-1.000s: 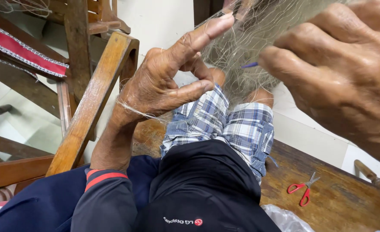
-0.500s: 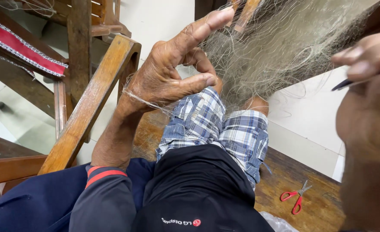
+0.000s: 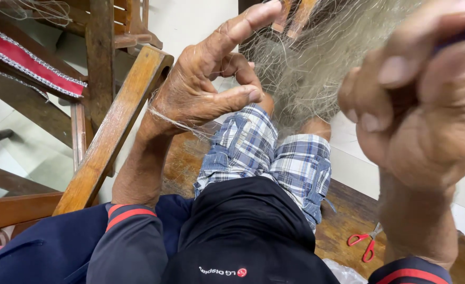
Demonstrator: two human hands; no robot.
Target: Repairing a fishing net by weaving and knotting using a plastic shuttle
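The right hand point(image 3: 427, 100) fills the near corner, blurred and partly cut off; its fingers curl around a thin dark tool, barely visible. The left hand point(image 3: 206, 87) spreads wide, with pale threads across its wrist, touching the fishing net point(image 3: 316, 68) above the knees. Red scissors point(image 3: 366, 243) lie on the wooden floor point(image 3: 343, 210).

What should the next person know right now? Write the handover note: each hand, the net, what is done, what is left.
Left hand: raised, forefinger stretched out, thumb bent in, fine threads running across its back and wrist; no firm grip on them.
Right hand: close to the camera, blurred, fingers curled around a thin dark tool that barely shows.
Net: pale fine mesh bunched above the knees, hanging between both hands.
Scissors: red-handled, lying untouched on the wooden bench at the right.
Done: cannot tell how much is worked.
Left: net is in hand, not set down.
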